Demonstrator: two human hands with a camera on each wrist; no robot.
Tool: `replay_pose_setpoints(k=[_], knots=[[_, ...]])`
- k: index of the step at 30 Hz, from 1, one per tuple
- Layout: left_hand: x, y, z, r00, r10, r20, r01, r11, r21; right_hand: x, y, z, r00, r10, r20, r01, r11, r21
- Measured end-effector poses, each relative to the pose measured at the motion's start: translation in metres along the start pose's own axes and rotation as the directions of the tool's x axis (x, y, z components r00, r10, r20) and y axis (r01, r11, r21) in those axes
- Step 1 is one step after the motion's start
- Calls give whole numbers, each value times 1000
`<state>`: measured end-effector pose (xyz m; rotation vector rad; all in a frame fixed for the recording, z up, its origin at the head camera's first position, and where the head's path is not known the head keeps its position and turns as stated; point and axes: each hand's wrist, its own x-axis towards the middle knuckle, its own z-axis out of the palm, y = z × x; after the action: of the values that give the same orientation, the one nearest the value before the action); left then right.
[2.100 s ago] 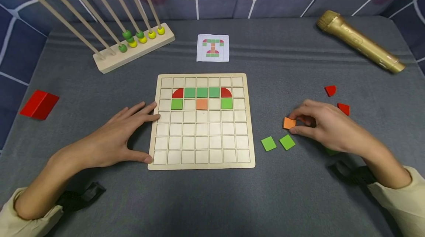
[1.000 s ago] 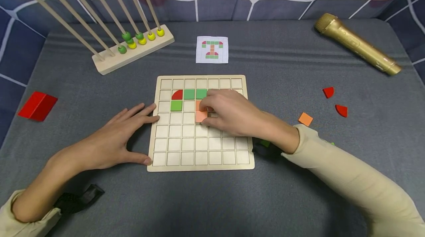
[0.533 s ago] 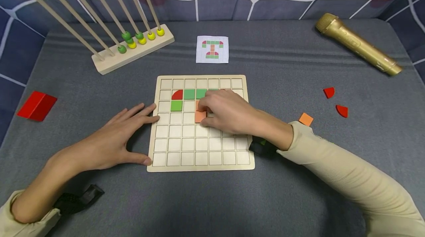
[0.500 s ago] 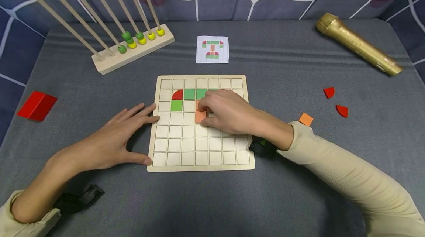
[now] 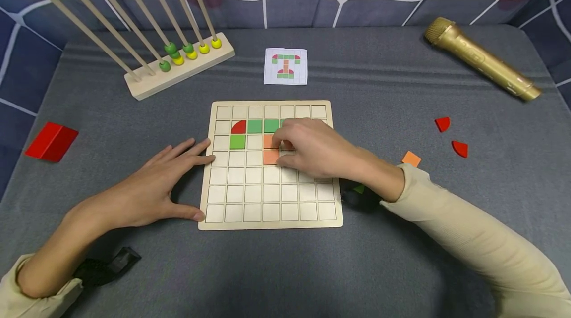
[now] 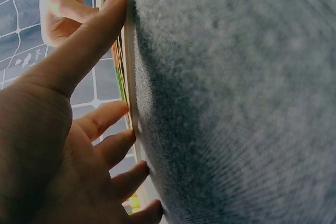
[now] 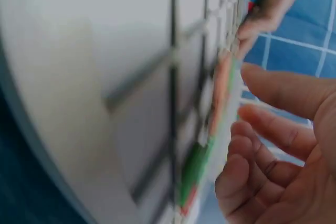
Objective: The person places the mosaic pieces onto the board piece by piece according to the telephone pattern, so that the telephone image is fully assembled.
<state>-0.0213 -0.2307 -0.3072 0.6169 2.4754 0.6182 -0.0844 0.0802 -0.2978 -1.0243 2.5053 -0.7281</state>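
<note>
A wooden grid board [image 5: 267,226] lies in front of me. My left hand [image 5: 156,184] rests against its left edge, fingers spread and fairly straight; the left wrist view shows the thumb [image 6: 94,35] on that edge. Over the board's right half is my right hand [image 5: 316,149], loosely curled, thumb and index fingertips right beside an orange square tile [image 5: 270,157] lying in a cell. In the right wrist view the fingers stand off the orange tiles [image 7: 220,87]. Another orange tile [image 5: 267,140], green tiles [image 5: 255,126] and a red quarter-round piece [image 5: 239,127] fill cells; my right hand hides others.
A printed pattern card [image 5: 285,66] lies beyond the board. Pegged bead stand [image 5: 178,69] back left, gold microphone [image 5: 482,58] back right, red block [image 5: 51,142] left. Loose at right: red quarter-rounds [image 5: 460,148], an orange tile [image 5: 411,159], a green tile [image 5: 359,188] partly behind my wrist.
My right hand carried an orange tile from the right side onto the board, below the other orange one. Since half a second ago its fingers have drawn slightly rightward off it. Left hand unmoved.
</note>
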Motion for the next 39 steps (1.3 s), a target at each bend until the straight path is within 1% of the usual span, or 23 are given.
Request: replay_pose_setpoints(k=[2,5,9,13,18,23,26,29,31,33,36,39], knots=[[0,0,0,1000,1,-1,-1,1000,-3,-4,2,-8,1000,-8,-13,9,1000,24],[0,0,0,1000,3,-2,-3,1000,-6,-14,7,-22,998,-34,-54,36,998,49],[-1,0,-1,1000,5,0,-5,1000,-8,-35,20,-37,992,-39,-116,46,998,53],[0,1,0,1000,6,1,-6,1000,-6,-64,40,-42,986,-2,-166,18,995,95],[0,0,0,1000,21,-5,-21,1000,-7,-103,63,-37,973,65,-223,-22,981,192],[0,0,0,1000,18,-3,-18,1000,-11,-136,79,-33,944,194,-268,-135,965,224],[0,0,0,1000,11,-2,-11,1000,-6,-153,88,-32,923,246,-296,-193,961,200],[0,0,0,1000,12,-6,-12,1000,-7,-167,98,-31,905,265,-334,-245,964,102],[0,0,0,1000,12,-8,-12,1000,-5,-174,103,-30,893,282,-352,-284,958,46],[0,0,0,1000,11,-9,-11,1000,-2,-180,107,-29,886,290,-362,-309,951,6],[0,1,0,1000,8,-7,-8,1000,2,-184,111,-28,893,275,-355,-302,953,-22],[0,1,-1,1000,4,-3,-4,1000,0,-184,114,-28,904,257,-341,-294,954,-60]])
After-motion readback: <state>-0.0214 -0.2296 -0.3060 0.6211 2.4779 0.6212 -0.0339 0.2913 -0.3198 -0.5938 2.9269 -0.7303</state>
